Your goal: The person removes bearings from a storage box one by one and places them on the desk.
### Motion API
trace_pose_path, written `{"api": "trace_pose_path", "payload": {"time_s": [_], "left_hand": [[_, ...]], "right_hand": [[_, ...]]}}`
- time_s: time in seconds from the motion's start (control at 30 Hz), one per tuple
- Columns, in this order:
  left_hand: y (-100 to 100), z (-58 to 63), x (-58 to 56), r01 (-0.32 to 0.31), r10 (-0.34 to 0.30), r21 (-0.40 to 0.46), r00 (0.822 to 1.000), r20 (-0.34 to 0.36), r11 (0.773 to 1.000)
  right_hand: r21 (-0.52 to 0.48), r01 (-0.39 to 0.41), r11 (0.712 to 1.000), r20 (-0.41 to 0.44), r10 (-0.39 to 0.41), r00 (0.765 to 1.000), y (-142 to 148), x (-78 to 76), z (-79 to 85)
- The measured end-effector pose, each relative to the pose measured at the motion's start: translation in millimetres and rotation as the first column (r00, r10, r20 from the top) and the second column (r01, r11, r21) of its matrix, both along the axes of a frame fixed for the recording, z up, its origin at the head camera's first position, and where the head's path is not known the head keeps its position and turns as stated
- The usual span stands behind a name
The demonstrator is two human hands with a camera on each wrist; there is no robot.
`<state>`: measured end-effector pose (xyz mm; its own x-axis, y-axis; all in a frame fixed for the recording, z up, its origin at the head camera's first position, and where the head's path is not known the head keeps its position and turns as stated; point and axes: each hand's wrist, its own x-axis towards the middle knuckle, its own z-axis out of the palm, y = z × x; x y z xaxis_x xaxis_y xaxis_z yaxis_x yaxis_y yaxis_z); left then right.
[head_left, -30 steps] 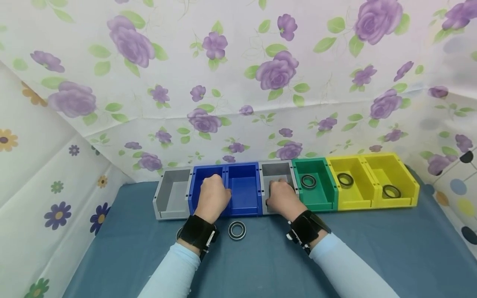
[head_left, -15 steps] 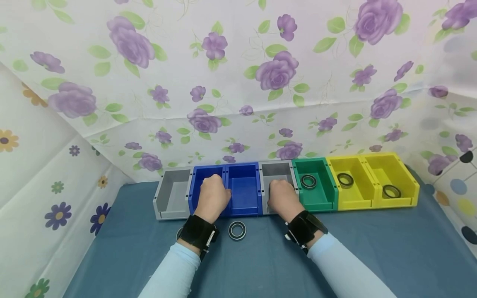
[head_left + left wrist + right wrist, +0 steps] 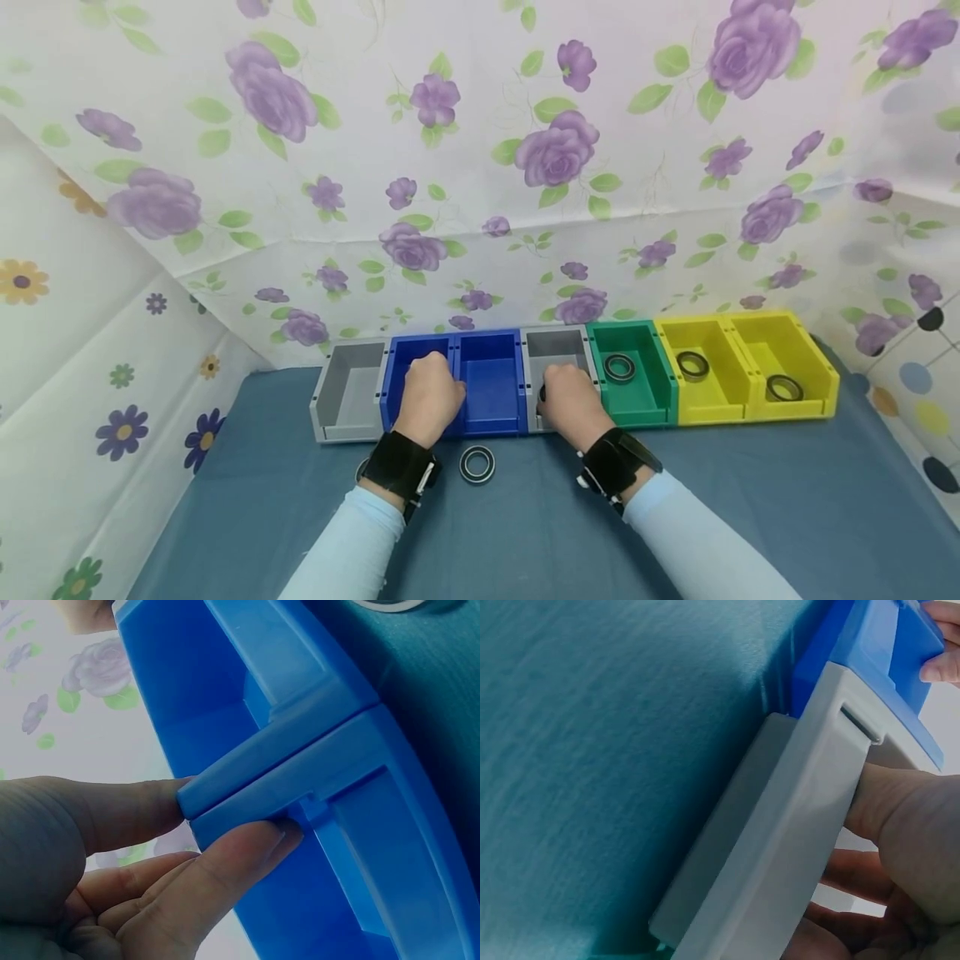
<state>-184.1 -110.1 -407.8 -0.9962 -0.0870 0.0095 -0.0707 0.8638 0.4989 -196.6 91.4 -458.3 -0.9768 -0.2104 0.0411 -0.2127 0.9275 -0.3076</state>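
A row of joined bins stands along the back of the table. My left hand [image 3: 431, 393] pinches the doubled wall between the two blue bins [image 3: 262, 761], thumb and finger on either side, as the left wrist view shows. Over the middle grey bin [image 3: 555, 343], my right hand [image 3: 572, 402] has curled fingers. A dark curved edge beside them looks like a ring bearing [image 3: 542, 394], mostly hidden by the hand. In the right wrist view the grey bin's wall [image 3: 780, 825] covers the fingertips. One bearing [image 3: 477, 464] lies on the cloth; another [image 3: 362, 468] is partly hidden under the left wrist.
The green bin [image 3: 641, 400] holds a bearing [image 3: 619, 367]. Each yellow bin holds one too, a left bearing [image 3: 692, 365] and a right bearing [image 3: 784, 387]. Another grey bin [image 3: 352, 392] ends the row at left. A flowered sheet [image 3: 480, 167] hangs behind.
My right hand has shifted slightly in the grey bin, and the dark edge beside its fingers shows higher up. The left hand stays put. The head view has tilted a little.
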Motion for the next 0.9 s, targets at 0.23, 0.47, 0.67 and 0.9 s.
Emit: {"api": "trace_pose_path", "payload": {"time_s": [0.23,0.47,0.67,0.9], "left_hand": [[1,-2.9,0.5,0.009,-0.009,0.001,1.000,-0.004,1.000],[0,-1.7,0.5,0.003,-0.003,0.009,1.000,-0.010,1.000],[0,-2.5,-0.4,-0.009,0.010,0.003,1.000,-0.017,1.000],[0,-3.1,-0.3,-0.021,0.021,-0.002,1.000,-0.016,1.000]], "right_hand": [[-0.044,-0.009,0.999,-0.059,0.006,0.998,5,4.4,3.6],[-0.109,0.000,0.994,-0.160,-0.017,0.987,11,5.8,16.2],[-0.170,-0.008,0.985,-0.194,-0.026,0.981,17,11.7,31.0],[-0.214,-0.056,0.975,-0.253,0.000,0.968,18,29.8,45.5]]}}
